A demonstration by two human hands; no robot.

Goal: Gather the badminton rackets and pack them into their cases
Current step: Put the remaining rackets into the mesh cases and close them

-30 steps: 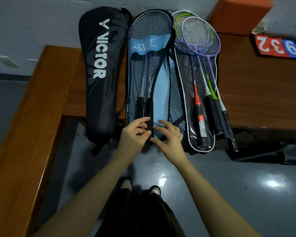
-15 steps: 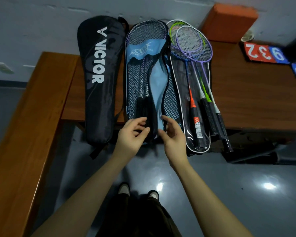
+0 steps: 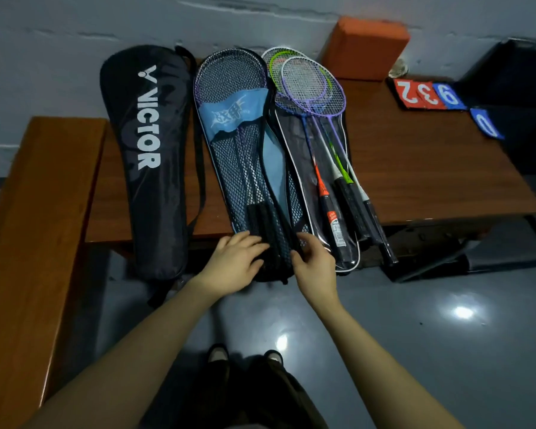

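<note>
Three racket cases lie side by side on the wooden table [image 3: 430, 168], their lower ends hanging past its front edge. The black Victor case [image 3: 149, 156] is at the left. In the middle is a blue mesh case [image 3: 245, 156] with dark-handled rackets inside. At the right, several loose rackets [image 3: 319, 119] with purple, green and white frames rest on an open clear case [image 3: 294, 156]. My left hand [image 3: 234, 264] and my right hand [image 3: 314, 263] grip the bottom end of the mesh case from either side.
An orange block [image 3: 365, 48] stands against the wall behind the table. Red and blue number cards [image 3: 427, 96] lie at the back right, beside a dark object [image 3: 514, 88]. A wooden bench [image 3: 34, 230] runs along the left. Glossy grey floor lies below.
Both hands stay at the mesh case's bottom end; my left fingers have gone from pinching near the handles to lying over the case end. The camera view has tilted slightly.
</note>
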